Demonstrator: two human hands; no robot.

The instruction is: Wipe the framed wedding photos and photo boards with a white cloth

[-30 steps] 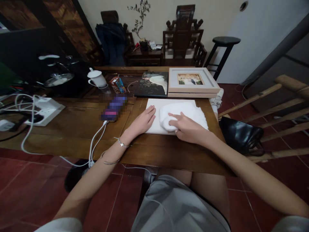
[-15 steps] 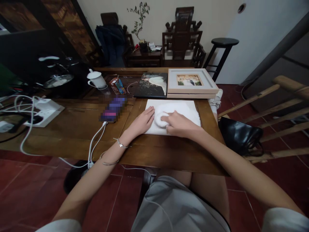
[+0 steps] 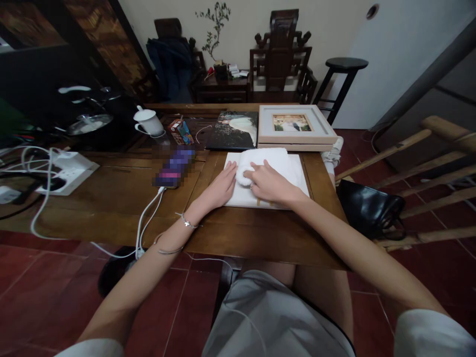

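A white rectangular panel lies flat near the table's front edge, with small tan marks at its lower side. Across its upper part spreads a fluffy white cloth, bunched at the left. My right hand presses down on this cloth, its fingers curled into the bunched part and one finger stretched forward. On the panel's left edge rests my left hand, lying flat with fingers extended and holding nothing. The cloth hides much of the panel's surface.
Behind the panel lie a dark picture and stacked pale frames. To the left are a phone on a charging cable, a drink carton, a lidded white cup and a power strip. A black bag sits on the right.
My right hand has moved slightly up and left with the cloth, which now spreads farther toward the panel's far edge. Tan marks have come into view low on the panel. My left hand stays in place.
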